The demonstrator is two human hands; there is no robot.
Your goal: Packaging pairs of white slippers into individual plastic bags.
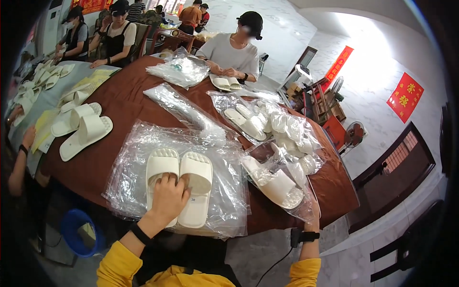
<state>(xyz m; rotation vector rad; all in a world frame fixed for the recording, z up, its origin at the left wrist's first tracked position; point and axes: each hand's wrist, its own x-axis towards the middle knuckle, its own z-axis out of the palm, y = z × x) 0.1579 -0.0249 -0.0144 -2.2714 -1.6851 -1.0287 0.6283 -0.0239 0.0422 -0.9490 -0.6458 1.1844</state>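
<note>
Two white slippers (179, 184) lay paired on clear bags (224, 210) at lower centre; left hand (168, 197) pressed flat on them, grasping nothing. Right hand (313, 217), lower right, was hidden behind a bagged slipper (275, 184); its grip couldn't be told; bagging seemingly needed both hands.

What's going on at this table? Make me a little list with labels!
Left hand: the left hand rests on a pair of white slippers.
Right hand: the right hand is at the table edge, mostly hidden behind a clear bag of slippers.
Under the pair: a stack of clear plastic bags.
Table: brown cloth.
Others: a person in a grey shirt sits across, handling slippers.
</note>
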